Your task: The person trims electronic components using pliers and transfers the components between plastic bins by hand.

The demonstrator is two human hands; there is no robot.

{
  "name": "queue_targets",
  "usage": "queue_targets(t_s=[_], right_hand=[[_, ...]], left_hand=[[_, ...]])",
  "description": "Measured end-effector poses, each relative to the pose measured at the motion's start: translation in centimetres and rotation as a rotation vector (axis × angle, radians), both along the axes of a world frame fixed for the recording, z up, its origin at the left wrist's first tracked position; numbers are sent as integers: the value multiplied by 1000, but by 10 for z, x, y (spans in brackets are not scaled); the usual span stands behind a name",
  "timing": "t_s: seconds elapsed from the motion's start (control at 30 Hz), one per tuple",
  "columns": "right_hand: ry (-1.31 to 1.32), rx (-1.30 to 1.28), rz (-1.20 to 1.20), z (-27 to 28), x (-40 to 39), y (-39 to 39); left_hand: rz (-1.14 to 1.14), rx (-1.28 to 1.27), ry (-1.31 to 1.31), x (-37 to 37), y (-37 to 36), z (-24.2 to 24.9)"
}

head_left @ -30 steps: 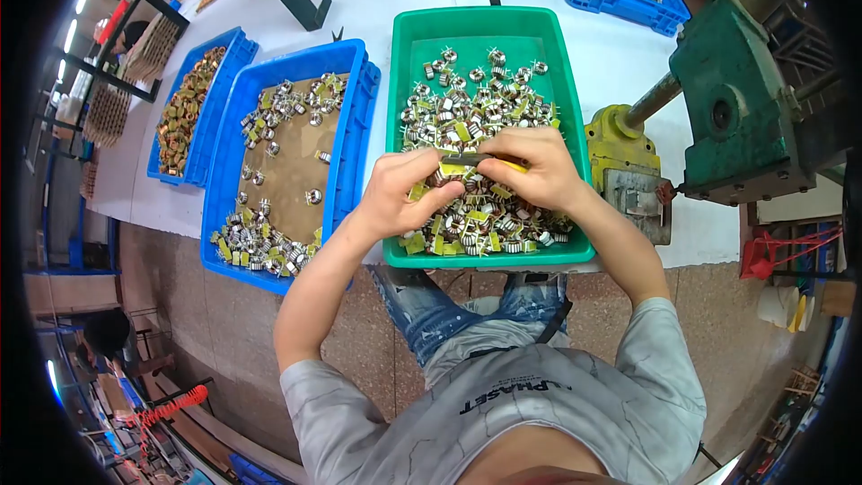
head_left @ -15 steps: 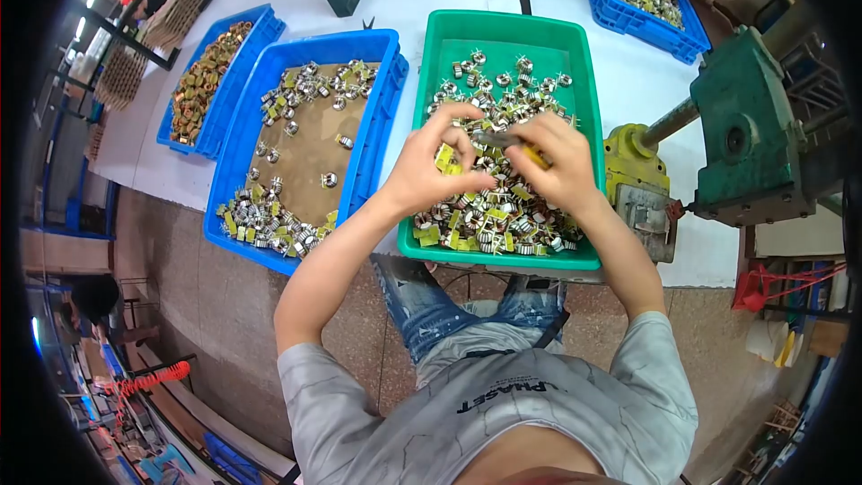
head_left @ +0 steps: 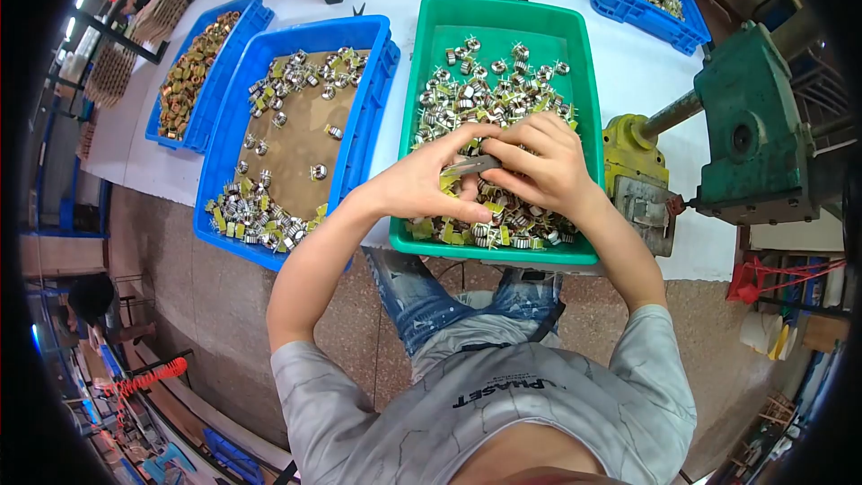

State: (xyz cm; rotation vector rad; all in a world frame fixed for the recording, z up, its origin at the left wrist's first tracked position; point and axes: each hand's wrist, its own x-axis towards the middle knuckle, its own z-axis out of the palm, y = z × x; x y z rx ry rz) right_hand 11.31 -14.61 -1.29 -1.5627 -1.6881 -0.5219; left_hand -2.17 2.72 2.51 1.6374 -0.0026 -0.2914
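My right hand (head_left: pixel 543 162) is closed around a pair of pliers (head_left: pixel 478 164), whose metal jaws point left toward my left hand; the handles are mostly hidden in my grip. My left hand (head_left: pixel 417 181) is curled with its thumb stretched to the right, fingertips meeting the pliers' jaws. Within its fingers shows a yellow-tabbed coil (head_left: pixel 448 180), partly hidden. Both hands are over a green tray (head_left: pixel 588 63) full of small wire-wound ring coils (head_left: pixel 449 103), many with yellow tabs.
Left of the green tray stands a blue tray (head_left: pixel 366 135) with similar coils on brown cardboard. Beyond it, another blue crate (head_left: pixel 215 94) holds copper-coloured parts. A blue crate (head_left: pixel 687 31) of parts is at back right. A green-and-yellow machine (head_left: pixel 750 135) stands close on the right.
The hands have come closer together, and the pliers' yellow handle is now covered by my right hand. The whole view has shifted slightly, trays moving left and up.
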Motion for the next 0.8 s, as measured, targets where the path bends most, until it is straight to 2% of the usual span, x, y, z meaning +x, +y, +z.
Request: queue_targets(t_s=[0.43,0.57,0.8], right_hand=[[264,-76,107,-3,2,-1],[74,-60,66,-2,-4,2],[-7,-33,42,-5,-2,5]], left_hand=[[-57,-21,103,-1,3,3],[-34,-65,21,-1,1,-1],[-40,-148,85,-2,2,-4]])
